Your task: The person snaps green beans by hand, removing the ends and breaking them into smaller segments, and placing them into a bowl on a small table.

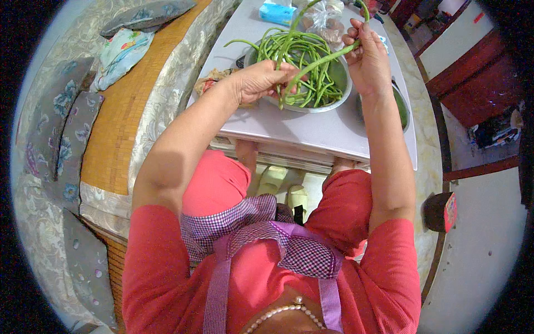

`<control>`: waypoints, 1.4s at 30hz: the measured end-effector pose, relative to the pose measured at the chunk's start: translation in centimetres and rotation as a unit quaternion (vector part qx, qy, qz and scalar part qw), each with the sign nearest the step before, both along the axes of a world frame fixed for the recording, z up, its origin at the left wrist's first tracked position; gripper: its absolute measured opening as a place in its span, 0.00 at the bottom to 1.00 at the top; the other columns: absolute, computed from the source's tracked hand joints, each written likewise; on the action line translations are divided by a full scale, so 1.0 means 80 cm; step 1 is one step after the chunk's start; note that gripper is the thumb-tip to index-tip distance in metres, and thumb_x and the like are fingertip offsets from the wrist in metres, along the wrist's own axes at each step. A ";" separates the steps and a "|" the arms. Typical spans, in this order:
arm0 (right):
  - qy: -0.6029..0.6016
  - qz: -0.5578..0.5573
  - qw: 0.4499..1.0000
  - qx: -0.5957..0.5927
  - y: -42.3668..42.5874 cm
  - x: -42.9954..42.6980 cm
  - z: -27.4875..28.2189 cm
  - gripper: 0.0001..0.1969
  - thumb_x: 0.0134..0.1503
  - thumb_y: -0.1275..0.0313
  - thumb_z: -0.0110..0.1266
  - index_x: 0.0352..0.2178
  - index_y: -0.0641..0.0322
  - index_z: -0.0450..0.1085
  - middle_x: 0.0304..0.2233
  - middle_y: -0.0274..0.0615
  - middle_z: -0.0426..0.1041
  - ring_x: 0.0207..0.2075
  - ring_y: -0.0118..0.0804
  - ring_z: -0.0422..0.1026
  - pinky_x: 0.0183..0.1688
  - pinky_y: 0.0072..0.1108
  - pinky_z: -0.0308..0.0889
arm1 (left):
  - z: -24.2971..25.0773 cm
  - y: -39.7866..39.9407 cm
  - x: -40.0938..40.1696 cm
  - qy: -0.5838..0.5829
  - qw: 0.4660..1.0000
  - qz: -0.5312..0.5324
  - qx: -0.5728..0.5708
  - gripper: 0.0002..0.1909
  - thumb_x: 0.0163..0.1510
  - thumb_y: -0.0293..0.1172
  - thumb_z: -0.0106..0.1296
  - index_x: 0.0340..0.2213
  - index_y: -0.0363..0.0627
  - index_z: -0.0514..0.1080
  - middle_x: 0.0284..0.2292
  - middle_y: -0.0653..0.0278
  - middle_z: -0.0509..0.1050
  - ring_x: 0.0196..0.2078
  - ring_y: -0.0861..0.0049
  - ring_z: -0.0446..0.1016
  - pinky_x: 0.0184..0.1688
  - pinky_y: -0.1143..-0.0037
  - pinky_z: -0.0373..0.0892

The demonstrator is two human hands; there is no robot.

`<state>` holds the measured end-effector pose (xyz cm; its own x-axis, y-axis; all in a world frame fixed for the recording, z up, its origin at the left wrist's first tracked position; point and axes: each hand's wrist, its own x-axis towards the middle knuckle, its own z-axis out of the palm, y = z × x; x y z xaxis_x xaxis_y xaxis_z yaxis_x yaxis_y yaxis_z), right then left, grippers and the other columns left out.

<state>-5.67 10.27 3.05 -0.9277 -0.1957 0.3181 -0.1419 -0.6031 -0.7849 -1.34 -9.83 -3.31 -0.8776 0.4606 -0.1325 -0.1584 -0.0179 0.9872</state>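
Observation:
A long green yard-long bean is looped between my two hands, above a metal bowl. My left hand pinches the bean at the bowl's near left rim, where one end hangs down past the fingers. My right hand grips it higher up, to the right of the bowl, with the thumb pointing upward. The upper part of the loop runs out of the top of the view. A tangle of yard-long beans fills much of the bowl, and one sticks out over its left rim.
The bowl rests on a pale table. Behind it are a blue tissue pack and a clear plastic bag. A crumpled bag lies at left. My right forearm partly hides a dark green object. A mat-covered sofa stands at left.

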 end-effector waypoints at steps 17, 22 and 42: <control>-0.031 0.095 0.948 0.301 0.091 0.026 -0.056 0.17 0.54 0.62 0.39 0.40 0.64 0.62 0.35 0.37 0.68 0.37 0.30 0.66 0.38 0.20 0.62 | 0.044 0.050 0.005 0.064 0.991 0.061 0.101 0.11 0.50 0.39 0.43 0.26 0.43 0.67 0.16 0.74 0.60 0.18 0.89 0.60 0.19 0.87 0.55; 0.020 0.179 0.920 0.348 0.116 0.048 -0.058 0.15 0.53 0.69 0.41 0.41 0.66 0.62 0.36 0.38 0.68 0.38 0.27 0.65 0.39 0.19 0.62 | 0.055 0.062 0.014 0.103 0.988 0.091 0.073 0.11 0.51 0.39 0.43 0.27 0.43 0.67 0.17 0.73 0.61 0.18 0.90 0.60 0.19 0.88 0.56; 0.082 0.058 0.912 0.397 0.123 0.058 -0.057 0.15 0.52 0.71 0.43 0.41 0.67 0.62 0.31 0.37 0.70 0.31 0.23 0.66 0.35 0.14 0.62 | 0.053 0.074 0.012 0.279 0.941 0.192 -0.007 0.14 0.53 0.39 0.39 0.31 0.40 0.67 0.25 0.64 0.69 0.28 0.82 0.69 0.31 0.83 0.66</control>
